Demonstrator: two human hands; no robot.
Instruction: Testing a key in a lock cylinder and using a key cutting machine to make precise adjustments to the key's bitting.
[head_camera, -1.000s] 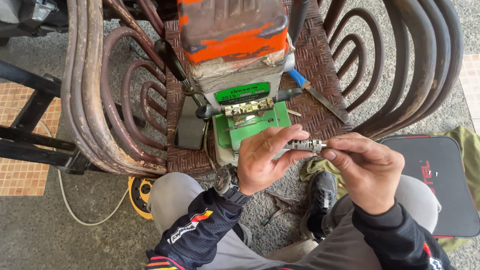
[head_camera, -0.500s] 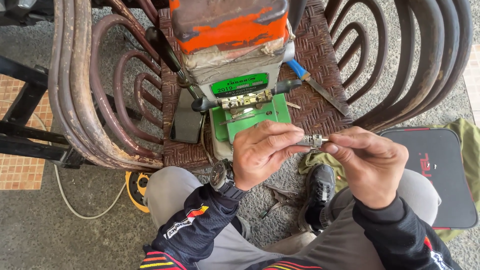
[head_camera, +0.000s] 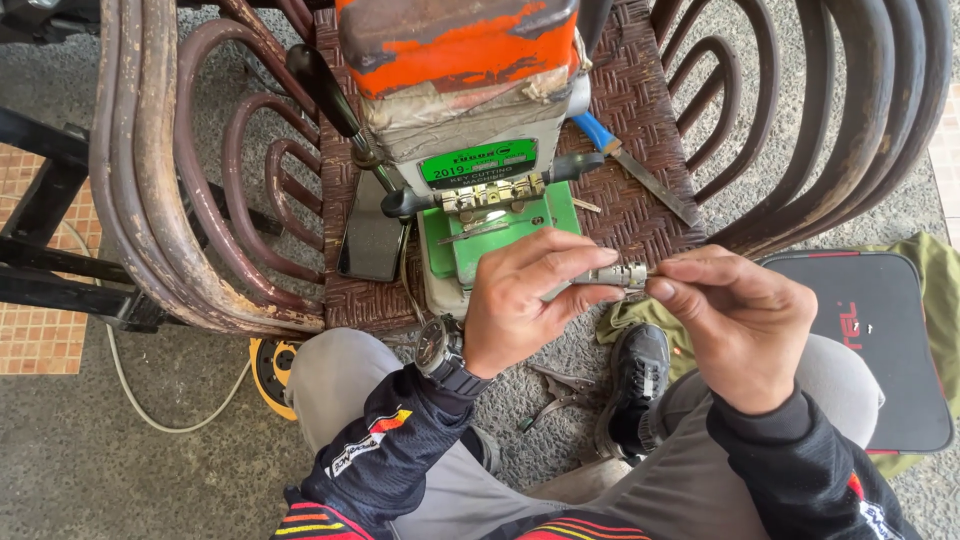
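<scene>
One woven seat of a bent-cane chair carries the equipment; two sets of curved cane loops flank it, one at the left edge and one at the right.

On the seat, from left to right:
- One flat dark pad, near the front left corner.
- One key-cutting machine, at the centre. Its top cover is orange and grey. A green rectangular label with a dark border sits on its front face, above one clamp bar and a green base plate.
- One blue-handled blade tool, lying diagonally toward the right edge.

One left hand, with a wristwatch on the wrist, is in front of the seat's front edge. Its fingers are closed on one small grey metal cylinder. One right hand pinches the right end of the same cylinder between thumb and fingertips. The cylinder is held level between both hands, just off the seat's front edge.

On the ground: one yellow reel at the left, one pair of pliers between the knees, one black shoe, and one flat black case with red trim at the right. The case is shut; its contents cannot be seen.
</scene>
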